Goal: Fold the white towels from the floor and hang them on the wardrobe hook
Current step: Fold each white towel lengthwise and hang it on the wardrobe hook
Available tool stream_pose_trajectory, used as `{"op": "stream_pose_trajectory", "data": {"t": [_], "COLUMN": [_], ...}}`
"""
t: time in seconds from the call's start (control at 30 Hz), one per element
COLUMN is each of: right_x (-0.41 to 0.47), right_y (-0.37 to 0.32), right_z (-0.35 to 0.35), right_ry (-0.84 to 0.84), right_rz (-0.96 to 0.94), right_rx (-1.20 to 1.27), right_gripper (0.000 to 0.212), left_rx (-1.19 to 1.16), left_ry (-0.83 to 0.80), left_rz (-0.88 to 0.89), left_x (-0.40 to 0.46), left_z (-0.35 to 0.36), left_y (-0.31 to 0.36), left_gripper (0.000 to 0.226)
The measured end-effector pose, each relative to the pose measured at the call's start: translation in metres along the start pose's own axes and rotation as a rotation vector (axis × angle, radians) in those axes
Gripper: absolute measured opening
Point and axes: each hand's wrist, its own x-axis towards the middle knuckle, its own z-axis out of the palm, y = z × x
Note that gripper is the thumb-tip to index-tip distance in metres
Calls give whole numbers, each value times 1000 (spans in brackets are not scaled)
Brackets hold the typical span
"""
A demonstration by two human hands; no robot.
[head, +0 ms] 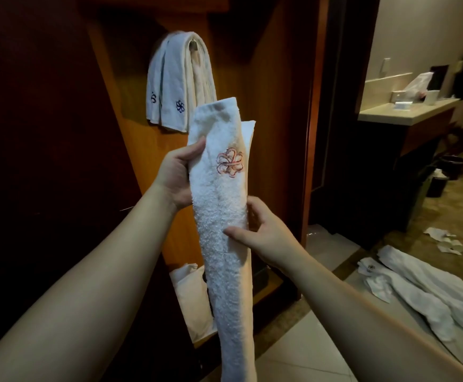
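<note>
Folded white towel (225, 216) held in front of the wardrobe (274, 133) — long axis near upright, top end leaning slightly right, just below the hook (193, 45); red flower emblem faces the camera. Left hand (176, 175) grips its left edge, fingers curled round it. Right hand (263, 230) pinches its right edge, lower down. Hung towels (172, 86) drape over the hook — more towels (418, 288) lie on the floor, right of the wardrobe.

Dim, warm indoor light leaves the wardrobe (266, 111) panels amber at centre and nearly black at far left. The brightest area is the pale counter (401, 113) at upper right. The held towel (222, 205) is sharp enough to show its pile; background clutter is soft. Wide-angle distortion bends verticals and stretches the forearms toward the lower corners.
</note>
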Motion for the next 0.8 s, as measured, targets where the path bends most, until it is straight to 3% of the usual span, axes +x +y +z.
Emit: {"op": "stream_pose_trajectory", "data": {"t": [0.1, 0.2, 0.23, 0.33, 0.43, 0.5, 0.57, 0.7, 0.8], "right_x": [4, 9, 9, 9, 10, 10, 12, 13, 8], "right_y": [-4, 0, 0, 0, 1, 0, -1, -1, 4], "right_z": [8, 8, 5, -8, -14, -13, -11, -18, -21], "right_ry": [-44, -92, -101, -101, 9, 58, 43, 236, 286], "right_rz": [59, 106, 98, -4, -197, -208, -178, -250, -199], "right_rx": [-60, -123, -157, -164, -190, -192, -250, -270, -258], "right_gripper": [61, 22, 20, 42, 30, 22, 25, 58, 61], "left_rx": [67, 250, 322, 452, 426, 421, 443, 281, 338], "left_ry": [19, 70, 94, 175, 177, 138, 156, 254, 319], "left_rz": [15, 10, 11, 40, 76, 72, 70, 123, 98], "left_x": [2, 2, 2, 0, -1, 0, 3, 9, 10], "left_z": [0, -5, -8, -21, -31, -35, -39, -45, -38], "left_y": [3, 7, 10, 21, 30, 30, 25, 14, 5], "left_gripper": [33, 36, 38, 37, 31, 52, 58, 40, 33]}}
